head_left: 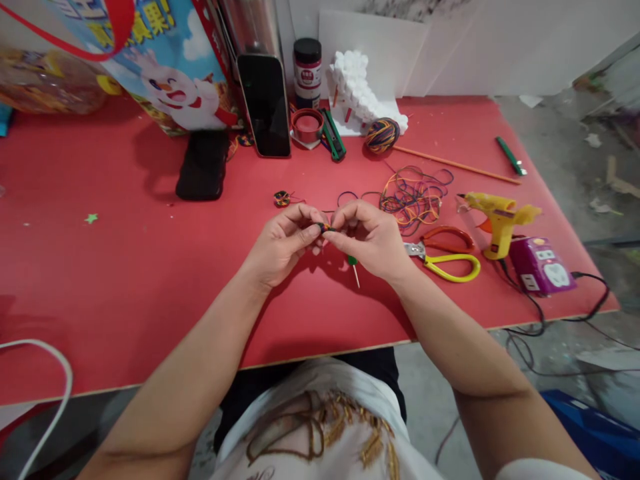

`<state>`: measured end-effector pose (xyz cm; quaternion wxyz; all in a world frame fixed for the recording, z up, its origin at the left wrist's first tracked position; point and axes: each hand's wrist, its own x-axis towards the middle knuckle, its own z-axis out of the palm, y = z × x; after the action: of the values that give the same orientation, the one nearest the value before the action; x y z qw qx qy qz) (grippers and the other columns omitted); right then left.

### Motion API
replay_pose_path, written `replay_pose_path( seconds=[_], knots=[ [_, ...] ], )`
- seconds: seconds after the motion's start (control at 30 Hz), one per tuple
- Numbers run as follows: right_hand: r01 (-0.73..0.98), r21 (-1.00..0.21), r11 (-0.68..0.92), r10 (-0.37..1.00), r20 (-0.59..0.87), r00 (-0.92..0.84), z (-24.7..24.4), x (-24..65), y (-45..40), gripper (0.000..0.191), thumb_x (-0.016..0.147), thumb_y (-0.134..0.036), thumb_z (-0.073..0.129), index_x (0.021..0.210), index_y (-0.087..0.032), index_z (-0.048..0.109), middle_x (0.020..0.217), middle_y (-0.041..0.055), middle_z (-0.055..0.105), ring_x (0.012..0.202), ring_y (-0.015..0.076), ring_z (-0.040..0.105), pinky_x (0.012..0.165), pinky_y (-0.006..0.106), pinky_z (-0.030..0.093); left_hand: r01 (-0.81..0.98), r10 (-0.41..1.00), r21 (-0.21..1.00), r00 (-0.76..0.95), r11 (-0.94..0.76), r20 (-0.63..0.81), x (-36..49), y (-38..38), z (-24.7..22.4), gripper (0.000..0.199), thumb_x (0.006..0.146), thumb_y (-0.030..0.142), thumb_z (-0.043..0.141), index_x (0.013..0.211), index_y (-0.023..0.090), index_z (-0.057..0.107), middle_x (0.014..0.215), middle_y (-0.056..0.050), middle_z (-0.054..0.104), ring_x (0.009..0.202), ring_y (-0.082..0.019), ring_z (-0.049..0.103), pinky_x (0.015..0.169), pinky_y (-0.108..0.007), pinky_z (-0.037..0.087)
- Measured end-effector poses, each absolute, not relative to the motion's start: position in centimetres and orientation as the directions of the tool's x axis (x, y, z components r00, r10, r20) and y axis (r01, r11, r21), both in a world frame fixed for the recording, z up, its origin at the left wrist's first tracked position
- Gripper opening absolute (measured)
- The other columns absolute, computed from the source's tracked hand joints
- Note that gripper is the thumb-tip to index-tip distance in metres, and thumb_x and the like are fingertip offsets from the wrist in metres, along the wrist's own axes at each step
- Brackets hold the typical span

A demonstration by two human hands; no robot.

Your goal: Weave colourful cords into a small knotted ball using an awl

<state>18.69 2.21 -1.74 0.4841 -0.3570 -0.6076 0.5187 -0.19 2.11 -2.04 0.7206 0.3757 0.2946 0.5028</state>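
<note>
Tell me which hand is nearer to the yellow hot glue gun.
Right. The right hand is left of the hot glue gun; the left hand is farther left, beyond the right hand.

shirt (307,443) — white, golden-brown leaf-like print (373,448) | sleeve (543,469): short, white | legwear (389,377) — black

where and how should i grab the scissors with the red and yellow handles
Probably best by the handles, coming from the right. On the scissors, the red loop and yellow loop spread apart toward that side, while the metal blades point left, toward the right hand.
</note>
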Motion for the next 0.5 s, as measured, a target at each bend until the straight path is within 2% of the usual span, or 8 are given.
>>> replay_pose_path(
  seconds=[0.07,0.17,0.37,0.5],
  knots=[
    [-0.079,-0.975,0.209,0.932,0.223,-0.284,-1.81,18.74,2.22,0.026,0.086,-0.03,0.088,0.091,-0.018,0.066,0.079,-0.0033,0.065,0.065,0.0076,0.057,0.06,0.023,0.046,-0.5,0.945,0.838,0.323,0.218,-0.053,-0.27,2.08,-2.07,0.026,0.076,0.026,0.099,0.088,0.017,0.078,0.087,-0.003,0.073,0.07,-0.01,0.067,0.06,-0.019,0.056],
    [-0.149,-0.98,0.133,0.931,0.175,-0.32,-1.87,18.69,2.38,0.032,0.083,-0.033,0.09,0.099,-0.019,0.067,0.086,-0.0021,0.069,0.067,0.0078,0.06,0.061,0.022,0.049,-0.49,0.949,0.843,0.308,0.221,-0.07,-0.41,2.07,-2.2,0.027,0.076,0.027,0.099,0.092,0.018,0.079,0.086,-0.003,0.074,0.068,-0.01,0.066,0.061,-0.019,0.055],
    [-0.232,-0.972,0.034,0.925,0.119,-0.361,-1.66,18.42,2.49,0.035,0.079,-0.035,0.095,0.089,-0.018,0.066,0.074,-0.0041,0.068,0.061,0.0072,0.061,0.057,0.02,0.05,-0.483,0.95,0.85,0.305,0.211,-0.063,-0.44,2.16,-2.47,0.027,0.073,0.026,0.1,0.089,0.017,0.08,0.083,-0.003,0.073,0.066,-0.009,0.065,0.061,-0.019,0.055],
    [-0.3,-0.952,-0.065,0.934,0.048,-0.355,-1.99,18.54,2.5,0.035,0.078,-0.035,0.096,0.091,-0.018,0.069,0.072,-0.0051,0.069,0.052,0.006,0.055,0.047,0.019,0.045,-0.502,0.945,0.827,0.311,0.253,-0.1,-0.43,2.08,-2.38,0.027,0.073,0.026,0.1,0.088,0.016,0.08,0.084,-0.003,0.074,0.065,-0.008,0.065,0.06,-0.018,0.055]
  ],
)
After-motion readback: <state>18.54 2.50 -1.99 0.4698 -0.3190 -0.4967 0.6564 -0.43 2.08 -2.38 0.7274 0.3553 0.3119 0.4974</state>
